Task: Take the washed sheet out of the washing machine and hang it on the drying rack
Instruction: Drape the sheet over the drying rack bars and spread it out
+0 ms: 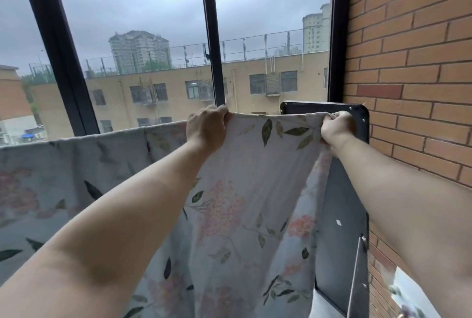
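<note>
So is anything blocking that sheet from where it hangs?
Nothing visible does. The left hand and the right hand grip the sheet by its top edge, level with the part hanging at left. A dark panel on the wall sits behind the right hand.

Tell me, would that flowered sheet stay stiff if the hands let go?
Probably not: the sheet sags in soft folds between the left hand and right hand, so it looks floppy. It likely grips well, since fingers bunch its edge.

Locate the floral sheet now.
In the head view the floral sheet hangs across the lower frame before the window, its top edge held by the left hand at centre and the right hand beside the dark panel on the brick wall.
</note>
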